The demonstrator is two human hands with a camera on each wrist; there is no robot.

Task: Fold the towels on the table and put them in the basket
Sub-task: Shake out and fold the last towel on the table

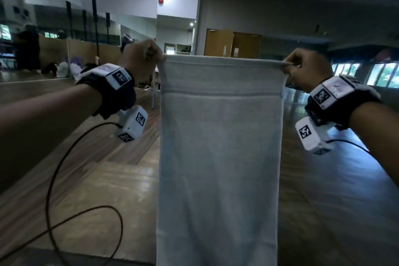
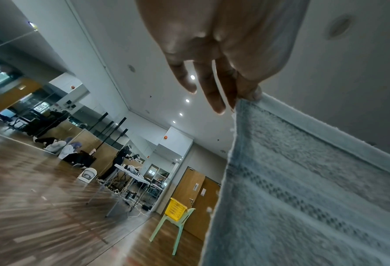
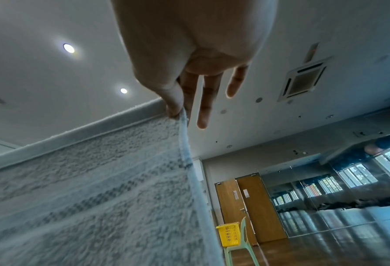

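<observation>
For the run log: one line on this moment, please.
left hand: pinches corner | right hand: pinches corner | pale grey terry towel: hanging, unfolded | yellow plastic basket: on chair

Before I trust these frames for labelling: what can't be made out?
- Towel: lower end cut off by head view's bottom edge.
- Table: the towel fills the middle of head view; none shows.
- Yellow basket: contents too small, wrist views.
- Right hand: gripping fingers hidden behind its back, head view.
</observation>
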